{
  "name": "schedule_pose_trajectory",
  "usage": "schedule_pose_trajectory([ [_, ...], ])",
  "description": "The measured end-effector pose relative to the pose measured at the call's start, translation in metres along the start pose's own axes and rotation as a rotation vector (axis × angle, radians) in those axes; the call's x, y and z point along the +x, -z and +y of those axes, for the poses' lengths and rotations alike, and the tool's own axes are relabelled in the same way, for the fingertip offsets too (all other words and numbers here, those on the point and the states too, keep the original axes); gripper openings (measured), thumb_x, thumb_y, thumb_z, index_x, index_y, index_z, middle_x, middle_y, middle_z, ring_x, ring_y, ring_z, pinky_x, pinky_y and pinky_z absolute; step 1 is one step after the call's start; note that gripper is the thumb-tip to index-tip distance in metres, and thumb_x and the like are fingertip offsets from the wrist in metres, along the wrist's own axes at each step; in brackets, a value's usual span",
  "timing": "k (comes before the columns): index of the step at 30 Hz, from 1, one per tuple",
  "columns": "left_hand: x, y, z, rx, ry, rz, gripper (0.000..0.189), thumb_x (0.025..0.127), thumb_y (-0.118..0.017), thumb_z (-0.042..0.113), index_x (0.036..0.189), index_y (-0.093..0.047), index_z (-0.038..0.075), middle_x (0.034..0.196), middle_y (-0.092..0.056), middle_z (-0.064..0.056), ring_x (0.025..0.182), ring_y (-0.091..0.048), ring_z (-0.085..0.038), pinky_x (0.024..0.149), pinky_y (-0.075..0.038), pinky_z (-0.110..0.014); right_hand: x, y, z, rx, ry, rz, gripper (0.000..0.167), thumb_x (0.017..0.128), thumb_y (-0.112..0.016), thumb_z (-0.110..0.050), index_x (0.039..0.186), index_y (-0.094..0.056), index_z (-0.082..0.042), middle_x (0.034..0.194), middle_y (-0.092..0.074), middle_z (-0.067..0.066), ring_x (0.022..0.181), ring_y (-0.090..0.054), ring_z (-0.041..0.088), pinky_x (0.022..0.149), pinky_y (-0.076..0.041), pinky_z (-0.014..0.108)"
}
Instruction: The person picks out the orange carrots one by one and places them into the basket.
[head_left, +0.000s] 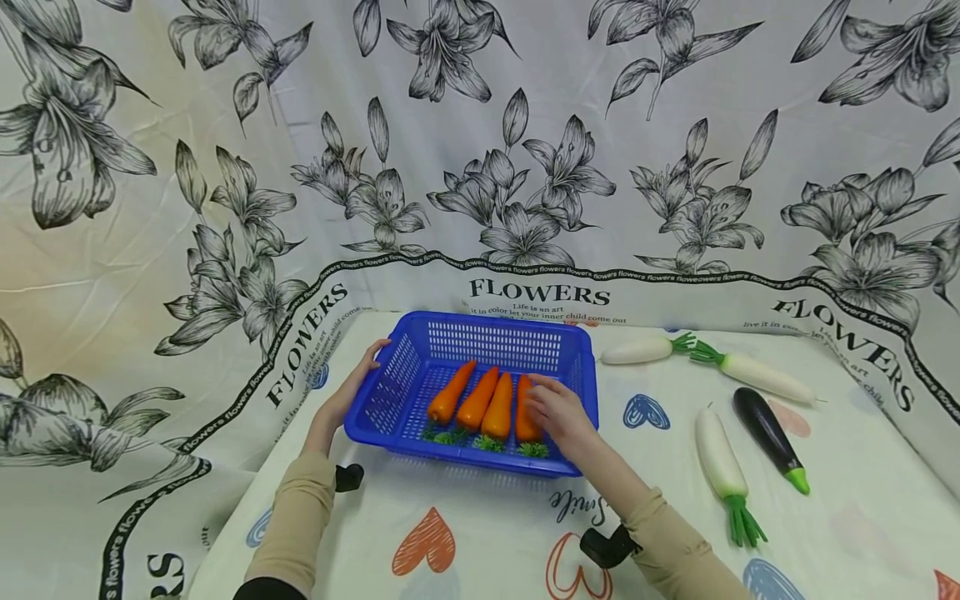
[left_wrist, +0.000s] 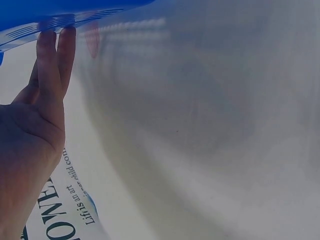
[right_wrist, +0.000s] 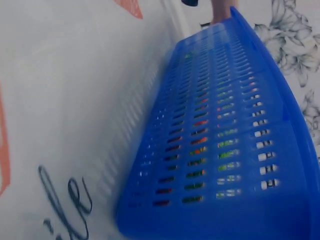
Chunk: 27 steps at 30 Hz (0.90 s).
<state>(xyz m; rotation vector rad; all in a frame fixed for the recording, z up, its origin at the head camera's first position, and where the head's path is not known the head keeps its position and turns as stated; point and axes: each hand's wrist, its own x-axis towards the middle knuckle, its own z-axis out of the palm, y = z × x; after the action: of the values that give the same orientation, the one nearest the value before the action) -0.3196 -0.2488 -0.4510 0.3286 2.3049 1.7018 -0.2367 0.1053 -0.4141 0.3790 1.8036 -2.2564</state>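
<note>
A blue plastic basket (head_left: 491,333) with slotted sides holds several orange carrots (head_left: 477,402) in a row, green tops toward the near side. My right hand (head_left: 561,415) reaches over the basket's right part and grips the rightmost carrot (head_left: 523,417), partly covering it. At the left end, my left hand (head_left: 358,377) touches the basket's rim. In the left wrist view the left fingers (left_wrist: 48,70) are fairly straight, their tips tucked under the rim lip. Only the slotted outer wall (right_wrist: 210,135) of the basket shows in the right wrist view; the right hand is hidden there.
Right of the basket lie a white radish (head_left: 637,351), a second radish (head_left: 768,377) and a third radish (head_left: 722,454), all with green tops. A dark eggplant (head_left: 767,429) lies beside them. A flower-printed cloth (head_left: 420,283) hangs behind and to the left of the table.
</note>
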Motion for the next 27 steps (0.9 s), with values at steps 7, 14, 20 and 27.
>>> schedule_pose_trajectory([
  [7, 0.002, -0.003, -0.001, -0.004, -0.029, -0.002, 0.049, 0.103, -0.012, 0.04, 0.15, -0.01, 0.029, 0.158, 0.002, -0.011, 0.138, -0.012, -0.041, 0.107, -0.014, -0.058, -0.028, 0.026, -0.007, -0.188, 0.176, -0.118, 0.043, 0.097, -0.05, -0.021, 0.137, -0.045, -0.007, 0.132, -0.052, 0.015, 0.117, -0.055, 0.029, 0.103, -0.04, 0.042],
  [14, 0.002, -0.004, 0.001, -0.013, -0.063, 0.014, 0.049, 0.102, -0.018, 0.03, 0.15, -0.014, 0.025, 0.159, 0.001, -0.011, 0.139, -0.014, -0.041, 0.107, -0.016, -0.056, -0.054, 0.059, -0.016, -0.283, 0.241, -0.09, 0.044, 0.097, -0.052, -0.027, 0.137, -0.045, -0.009, 0.134, -0.051, 0.016, 0.106, -0.06, 0.009, 0.094, -0.047, 0.024],
  [20, 0.001, 0.001, 0.004, 0.163, -0.122, 0.151, 0.047, 0.103, -0.026, 0.03, 0.149, -0.028, 0.023, 0.152, -0.029, -0.018, 0.132, -0.034, -0.038, 0.103, -0.028, -0.051, -0.057, 0.093, -0.015, -0.398, 0.337, 0.002, 0.047, 0.096, -0.052, -0.031, 0.135, -0.047, -0.005, 0.122, -0.059, 0.011, 0.097, -0.061, 0.0, 0.086, -0.047, 0.017],
  [27, -0.003, 0.0, 0.01, 0.39, -0.163, 0.593, 0.034, 0.097, -0.043, 0.024, 0.126, -0.06, 0.018, 0.094, -0.066, -0.014, 0.073, -0.062, -0.011, 0.064, -0.045, -0.021, -0.061, 0.13, -0.001, -0.577, 0.532, 0.164, 0.035, 0.095, -0.055, -0.025, 0.124, -0.058, -0.005, 0.1, -0.065, -0.014, 0.087, -0.061, -0.005, 0.078, -0.047, 0.013],
])
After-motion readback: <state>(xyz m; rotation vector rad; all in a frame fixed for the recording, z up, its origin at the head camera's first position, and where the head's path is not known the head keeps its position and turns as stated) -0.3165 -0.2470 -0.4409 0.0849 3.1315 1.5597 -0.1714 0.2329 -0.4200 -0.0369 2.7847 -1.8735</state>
